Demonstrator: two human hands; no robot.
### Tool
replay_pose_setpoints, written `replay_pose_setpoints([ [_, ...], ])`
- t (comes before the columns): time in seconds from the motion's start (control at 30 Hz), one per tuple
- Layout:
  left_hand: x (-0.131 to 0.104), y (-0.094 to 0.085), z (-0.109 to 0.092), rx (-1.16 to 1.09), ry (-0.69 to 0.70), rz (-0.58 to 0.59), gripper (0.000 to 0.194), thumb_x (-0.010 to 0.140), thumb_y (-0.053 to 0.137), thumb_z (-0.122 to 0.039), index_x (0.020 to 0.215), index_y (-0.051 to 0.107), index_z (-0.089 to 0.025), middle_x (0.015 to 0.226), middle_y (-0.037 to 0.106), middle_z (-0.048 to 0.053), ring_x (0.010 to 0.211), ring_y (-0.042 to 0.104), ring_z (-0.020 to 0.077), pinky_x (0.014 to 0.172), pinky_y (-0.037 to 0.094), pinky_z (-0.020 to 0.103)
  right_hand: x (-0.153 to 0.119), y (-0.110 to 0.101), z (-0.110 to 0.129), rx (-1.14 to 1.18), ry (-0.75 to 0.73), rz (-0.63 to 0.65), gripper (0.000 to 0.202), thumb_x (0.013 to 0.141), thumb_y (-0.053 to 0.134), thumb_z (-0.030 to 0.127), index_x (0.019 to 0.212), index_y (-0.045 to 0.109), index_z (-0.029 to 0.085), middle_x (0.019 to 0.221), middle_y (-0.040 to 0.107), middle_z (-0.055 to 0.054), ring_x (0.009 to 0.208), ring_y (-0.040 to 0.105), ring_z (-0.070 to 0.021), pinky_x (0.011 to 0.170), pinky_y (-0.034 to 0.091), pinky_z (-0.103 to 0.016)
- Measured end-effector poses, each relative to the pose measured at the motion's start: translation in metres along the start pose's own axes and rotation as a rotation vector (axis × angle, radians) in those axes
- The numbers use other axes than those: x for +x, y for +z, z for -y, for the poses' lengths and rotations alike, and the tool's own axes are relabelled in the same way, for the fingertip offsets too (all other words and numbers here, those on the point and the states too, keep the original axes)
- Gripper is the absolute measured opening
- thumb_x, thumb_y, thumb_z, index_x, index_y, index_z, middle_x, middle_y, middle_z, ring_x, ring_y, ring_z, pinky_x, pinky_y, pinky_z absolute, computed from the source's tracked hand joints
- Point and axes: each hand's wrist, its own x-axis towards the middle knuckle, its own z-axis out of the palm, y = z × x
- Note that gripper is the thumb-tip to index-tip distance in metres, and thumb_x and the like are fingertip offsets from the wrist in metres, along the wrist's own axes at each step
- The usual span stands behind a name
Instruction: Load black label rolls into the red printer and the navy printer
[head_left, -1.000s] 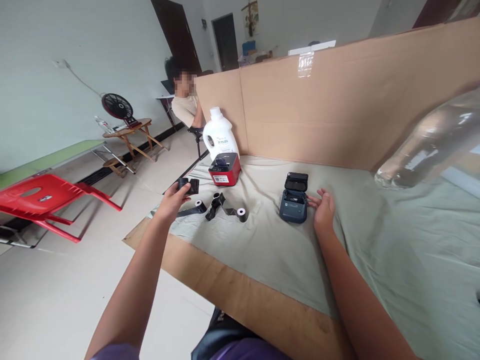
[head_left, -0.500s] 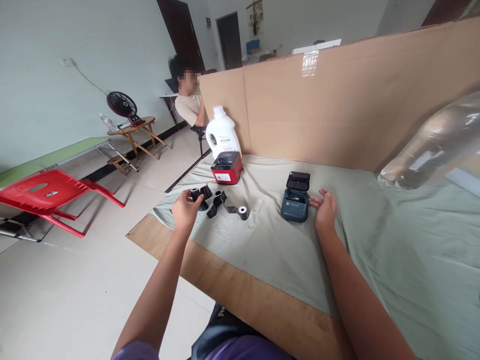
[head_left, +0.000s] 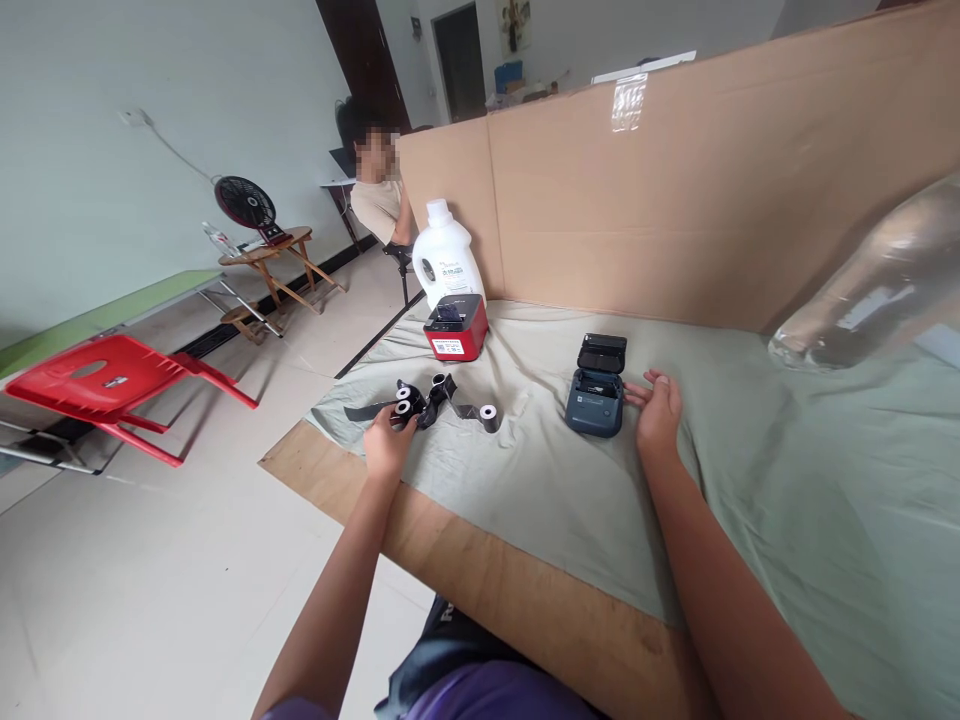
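My left hand [head_left: 387,445] has its fingers closed round a black roll [head_left: 403,408] with a white core, at the near side of a group of black rolls and loose black strips. Another roll [head_left: 489,418] stands at the right end of a strip. My right hand [head_left: 658,412] is beside a dark blue printer [head_left: 594,405], fingers apart, fingertips at its right side. The printer's lid [head_left: 602,353] is raised. Behind the rolls sits a red and black device [head_left: 457,330], in front of a white jug [head_left: 448,255].
A cardboard wall [head_left: 675,210] stands along the back of the cloth-covered table [head_left: 525,500]. A plastic-wrapped bundle [head_left: 862,290] lies at the right. On the left are a red chair [head_left: 97,380], a fan [head_left: 246,203] on a stool, and a seated person [head_left: 379,205].
My left hand has moved right and slightly nearer, to a roll at the front of the group. A black strip now shows at the left. My right hand stays beside the printer.
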Motion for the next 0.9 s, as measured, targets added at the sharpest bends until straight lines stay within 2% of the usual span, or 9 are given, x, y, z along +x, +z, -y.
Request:
replay_pose_setpoints([
  [0.13, -0.003, -0.002, 0.001, -0.003, -0.014, 0.012, 0.037, 0.077, 0.069, -0.039, 0.108, 0.067, -0.02, 0.096, 0.076, 0.008, 0.094, 0.073, 0.0293, 0.088, 0.053, 0.039, 0.0, 0.0, 0.0, -0.009, 0.001, -0.002, 0.038, 0.09, 0.052, 0.059, 0.103, 0.061, 0.024, 0.113, 0.064, -0.004, 0.077, 0.071, -0.0132, 0.06, 0.055, -0.026],
  [0.23, -0.01, -0.007, -0.002, 0.045, 0.046, -0.048, 0.04, 0.079, 0.067, -0.038, 0.116, 0.063, -0.021, 0.108, 0.073, 0.008, 0.098, 0.069, 0.0286, 0.086, 0.053, 0.039, 0.0, 0.0, 0.002, 0.001, 0.007, -0.001, 0.036, 0.09, 0.052, 0.057, 0.102, 0.06, 0.024, 0.112, 0.064, -0.004, 0.076, 0.071, -0.0124, 0.06, 0.055, -0.025],
  [0.33, -0.015, -0.017, -0.016, 0.079, 0.145, -0.163, 0.033, 0.085, 0.061, -0.035, 0.116, 0.061, -0.024, 0.114, 0.07, 0.007, 0.106, 0.065, 0.0277, 0.087, 0.052, 0.038, -0.001, 0.001, 0.002, 0.005, 0.005, -0.012, 0.035, 0.091, 0.053, 0.056, 0.102, 0.061, 0.024, 0.111, 0.064, -0.003, 0.073, 0.07, -0.0114, 0.059, 0.055, -0.025],
  [0.4, -0.014, -0.022, -0.031, 0.096, 0.199, -0.169, 0.026, 0.087, 0.06, -0.034, 0.111, 0.063, -0.024, 0.109, 0.071, 0.006, 0.105, 0.064, 0.0274, 0.087, 0.051, 0.037, 0.0, 0.001, 0.001, 0.002, -0.006, -0.016, 0.037, 0.09, 0.053, 0.058, 0.101, 0.061, 0.024, 0.109, 0.064, -0.003, 0.072, 0.069, -0.0114, 0.059, 0.056, -0.026],
  [0.53, -0.006, -0.024, -0.061, 0.097, 0.363, -0.001, 0.024, 0.088, 0.06, -0.031, 0.11, 0.067, -0.023, 0.106, 0.072, 0.006, 0.101, 0.064, 0.0274, 0.083, 0.052, 0.037, 0.0, 0.001, 0.001, 0.001, -0.016, -0.014, 0.041, 0.089, 0.054, 0.061, 0.101, 0.06, 0.022, 0.106, 0.063, -0.003, 0.068, 0.068, -0.0115, 0.057, 0.056, -0.027],
  [0.63, -0.012, -0.015, -0.077, 0.04, 0.609, 0.234, 0.032, 0.09, 0.058, -0.025, 0.12, 0.066, -0.023, 0.117, 0.071, 0.005, 0.107, 0.062, 0.0254, 0.091, 0.051, 0.037, 0.001, 0.002, 0.001, 0.003, -0.005, -0.02, 0.043, 0.088, 0.054, 0.063, 0.101, 0.059, 0.022, 0.105, 0.061, -0.002, 0.066, 0.067, -0.0105, 0.058, 0.055, -0.027],
  [0.7, -0.021, -0.007, -0.086, 0.052, 0.713, 0.363, 0.039, 0.089, 0.06, -0.023, 0.128, 0.064, -0.025, 0.123, 0.07, 0.004, 0.109, 0.059, 0.0254, 0.096, 0.05, 0.037, 0.001, 0.002, 0.002, -0.009, 0.001, -0.021, 0.044, 0.087, 0.054, 0.063, 0.1, 0.058, 0.022, 0.104, 0.061, -0.001, 0.066, 0.066, -0.0105, 0.058, 0.054, -0.027],
  [0.77, -0.029, 0.002, -0.095, 0.119, 0.726, 0.397, 0.04, 0.087, 0.065, -0.026, 0.127, 0.066, -0.027, 0.117, 0.072, 0.005, 0.107, 0.058, 0.0273, 0.094, 0.049, 0.039, 0.0, 0.003, 0.003, -0.032, -0.005, -0.02, 0.044, 0.087, 0.053, 0.063, 0.102, 0.058, 0.022, 0.104, 0.062, -0.002, 0.067, 0.065, -0.0111, 0.06, 0.054, -0.028],
  [0.9, -0.032, 0.016, -0.111, 0.255, 0.665, 0.369, 0.028, 0.08, 0.075, -0.03, 0.107, 0.071, -0.025, 0.091, 0.071, 0.009, 0.106, 0.059, 0.0322, 0.091, 0.047, 0.043, -0.007, 0.004, 0.007, -0.15, -0.056, -0.008, 0.042, 0.088, 0.053, 0.056, 0.108, 0.06, 0.02, 0.099, 0.062, -0.003, 0.07, 0.059, -0.0136, 0.067, 0.053, -0.031],
])
